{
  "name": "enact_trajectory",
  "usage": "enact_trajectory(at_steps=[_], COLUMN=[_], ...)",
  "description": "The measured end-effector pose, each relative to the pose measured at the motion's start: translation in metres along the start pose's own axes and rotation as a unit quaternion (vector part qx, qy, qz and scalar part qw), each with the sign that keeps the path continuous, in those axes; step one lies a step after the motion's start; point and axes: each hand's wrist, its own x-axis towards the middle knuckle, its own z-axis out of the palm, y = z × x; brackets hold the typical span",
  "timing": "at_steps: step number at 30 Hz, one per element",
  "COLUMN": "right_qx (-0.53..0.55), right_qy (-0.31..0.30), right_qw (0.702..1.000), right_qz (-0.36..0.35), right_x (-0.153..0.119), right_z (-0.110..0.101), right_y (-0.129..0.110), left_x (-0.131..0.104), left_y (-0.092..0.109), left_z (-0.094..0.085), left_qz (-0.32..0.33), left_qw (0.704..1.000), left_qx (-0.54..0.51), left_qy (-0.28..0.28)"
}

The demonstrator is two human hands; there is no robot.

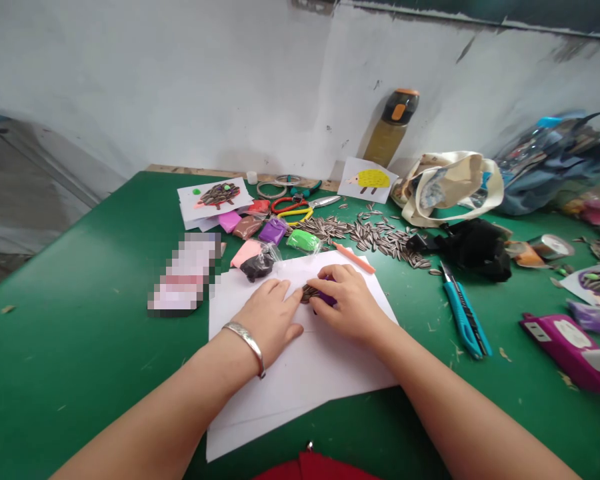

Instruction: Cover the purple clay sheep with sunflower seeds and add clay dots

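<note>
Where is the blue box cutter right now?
In the head view, the blue box cutter lies on the green table, right of the white paper and the right hand, its blade end near the loose seeds.

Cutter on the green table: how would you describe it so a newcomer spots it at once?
On the green table, find the right hand over the white paper. Look right, past the paper's edge, to the cutter, on the near side of a black bundle. Unlike that, it is long, slim and turquoise.
</note>
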Motion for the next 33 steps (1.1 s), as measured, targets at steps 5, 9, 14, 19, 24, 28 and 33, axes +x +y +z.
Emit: enact_trajectory(at_steps=[5,9,14,19,24,28,33], right_qx=[0.0,-0.001,-0.003,0.005,0.02,0.01,-0.083], right_qy=[0.003,0.009,0.013,0.027,0.101,0.126,0.132], right_qw=[1.0,1.0,1.0,1.0,0.994,0.987,0.967], right_qz=[-0.006,-0.008,-0.004,-0.007,0.029,0.097,0.199], right_x=[-0.001,-0.002,-0.003,-0.002,0.001,0.003,0.008], right_z=[0.001,0.004,0.008,0.007,-0.002,-0.015,-0.032], right_y=[0.0,0.002,0.003,0.002,0.019,0.045,0.077], left_x=[0.0,-0.001,-0.001,0.0,0.0,-0.002,-0.003], left_y=[0.0,0.0,0.0,0.0,-0.002,-0.003,-0.004], left_z=[0.0,0.002,0.003,0.001,0.003,0.003,0.001], left_qz=[-0.003,-0.006,-0.013,-0.012,-0.014,-0.018,-0.014], left_qw=[1.0,1.0,1.0,1.0,1.0,1.0,1.0], left_qx=[-0.011,-0.021,-0.018,-0.009,-0.016,-0.02,-0.017], left_qy=[-0.01,0.009,0.008,-0.011,-0.009,-0.013,-0.02])
